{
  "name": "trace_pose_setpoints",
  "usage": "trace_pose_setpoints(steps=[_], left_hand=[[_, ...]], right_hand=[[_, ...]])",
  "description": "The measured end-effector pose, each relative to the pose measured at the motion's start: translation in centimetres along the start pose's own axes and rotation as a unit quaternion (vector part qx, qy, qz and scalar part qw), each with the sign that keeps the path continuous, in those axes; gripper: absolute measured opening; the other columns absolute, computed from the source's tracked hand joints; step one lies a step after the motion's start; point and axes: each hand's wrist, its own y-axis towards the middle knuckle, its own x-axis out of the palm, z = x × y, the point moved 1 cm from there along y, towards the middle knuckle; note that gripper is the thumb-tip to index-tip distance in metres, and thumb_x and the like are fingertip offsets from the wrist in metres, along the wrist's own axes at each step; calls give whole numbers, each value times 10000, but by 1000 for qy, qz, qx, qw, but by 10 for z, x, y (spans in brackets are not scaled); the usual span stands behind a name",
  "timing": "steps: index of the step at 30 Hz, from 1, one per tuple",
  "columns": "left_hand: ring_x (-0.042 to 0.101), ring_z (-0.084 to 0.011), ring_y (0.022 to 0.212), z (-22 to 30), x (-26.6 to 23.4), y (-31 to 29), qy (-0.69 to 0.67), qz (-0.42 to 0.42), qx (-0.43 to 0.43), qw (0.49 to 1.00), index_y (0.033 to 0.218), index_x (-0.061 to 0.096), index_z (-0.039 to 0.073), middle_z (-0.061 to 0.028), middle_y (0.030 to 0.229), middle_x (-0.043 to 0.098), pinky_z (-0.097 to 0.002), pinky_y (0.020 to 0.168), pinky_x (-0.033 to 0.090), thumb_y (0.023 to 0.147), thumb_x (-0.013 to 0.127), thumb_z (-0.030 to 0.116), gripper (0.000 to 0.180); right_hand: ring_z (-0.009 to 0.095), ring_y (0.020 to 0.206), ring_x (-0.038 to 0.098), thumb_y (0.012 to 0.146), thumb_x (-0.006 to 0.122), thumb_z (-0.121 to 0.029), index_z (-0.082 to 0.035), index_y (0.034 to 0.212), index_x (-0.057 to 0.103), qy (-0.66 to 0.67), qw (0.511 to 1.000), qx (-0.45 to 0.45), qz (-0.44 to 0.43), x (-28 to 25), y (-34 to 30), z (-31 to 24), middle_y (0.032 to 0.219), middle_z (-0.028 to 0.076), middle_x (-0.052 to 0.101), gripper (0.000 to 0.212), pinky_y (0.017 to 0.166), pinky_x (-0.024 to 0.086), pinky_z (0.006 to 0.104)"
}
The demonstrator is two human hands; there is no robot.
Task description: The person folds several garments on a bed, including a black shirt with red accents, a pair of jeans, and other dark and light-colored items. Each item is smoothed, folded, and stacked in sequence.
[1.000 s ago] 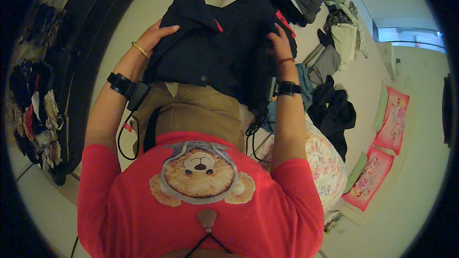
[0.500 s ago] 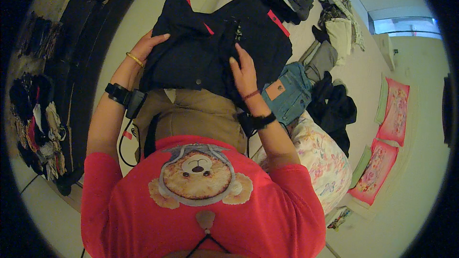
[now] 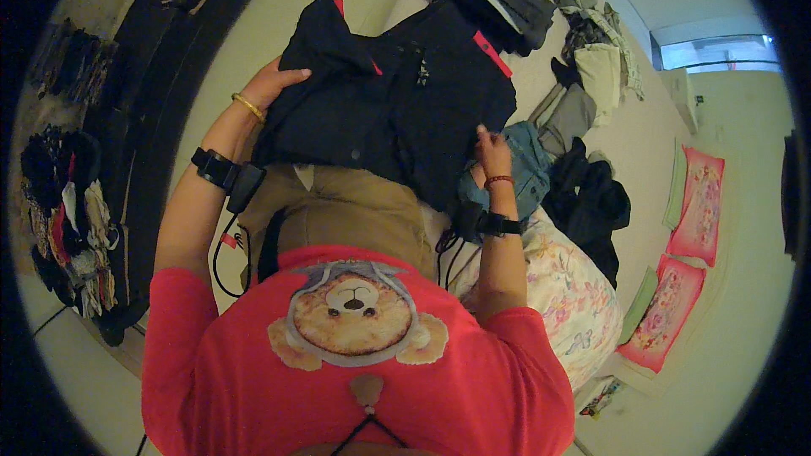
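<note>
Black garment [image 3: 329,122] – matt cloth, lightly creased; blue garment [image 3: 528,165] beside it looks like denim. Floral bundle [image 3: 570,295]: soft printed cloth, dull. Bangle [image 3: 247,106] – shiny gold-coloured metal; wrist box [image 3: 246,188], dark, apparently plastic.

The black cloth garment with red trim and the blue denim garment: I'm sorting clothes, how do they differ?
The black cloth garment with red trim is spread wide, with the left hand and right hand at its edges; the blue denim garment lies to its right. The black garment looks larger; the denim garment is partly hidden behind the right hand. Both are fabric.
</note>
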Motion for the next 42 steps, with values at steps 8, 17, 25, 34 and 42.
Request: trace_pose_setpoints(steps=[8, 17, 25, 34, 42], left_hand=[[560, -199, 985, 4, 0, -1, 128, -3, 34, 991, 1219, 457, -14, -97, 1067, 600, -300, 890, 432, 646, 725, 149, 653], [584, -303, 988, 25, 25, 17, 527, 47, 72, 845, 1191, 468, 18, -190, 1056, 605, -344, 864, 451, 629, 715, 222, 646], [595, -194, 819, 36, 54, 32, 309, 8, -26, 951, 1007, 575, -10, -123, 976, 638, -323, 731, 477, 911, 422, 295, 354], [632, -202, 778, -36, -18, -31, -112, 121, -102, 981, 960, 627, 50, -83, 896, 655, -328, 688, 529, 876, 510, 278, 270], [539, -199, 1033, -20, 3, -47, -210, 52, -4, 976, 1209, 469, 29, -117, 1153, 548, -361, 913, 433, 912, 451, 330, 424]], right_hand=[[323, 1088, 493, 637, 703, -573, 53, 1258, 399, -2, 986, -125, -112, 39, 4, 62, 1151, 239, 499, 933, 913, 401, 364], [347, 957, 595, 648, 666, -226, 43, 1251, 400, -9, 932, -343, -114, -46, -47, -93, 1023, 235, 607, 711, 843, 466, 385], [383, 824, 611, 742, 609, -294, 68, 1129, 438, -213, 857, -458, -102, 56, -151, -244, 900, 234, 624, 557, 720, 495, 448], [335, 1249, 339, 727, 646, -358, -49, 1342, 318, -147, 774, -608, -95, 113, -216, -175, 1338, 180, 369, 762, 965, 289, 584], [342, 1293, 282, 722, 598, -190, -76, 1376, 267, -184, 770, -599, -117, 108, -212, -166, 1413, 164, 278, 742, 1007, 264, 536]])
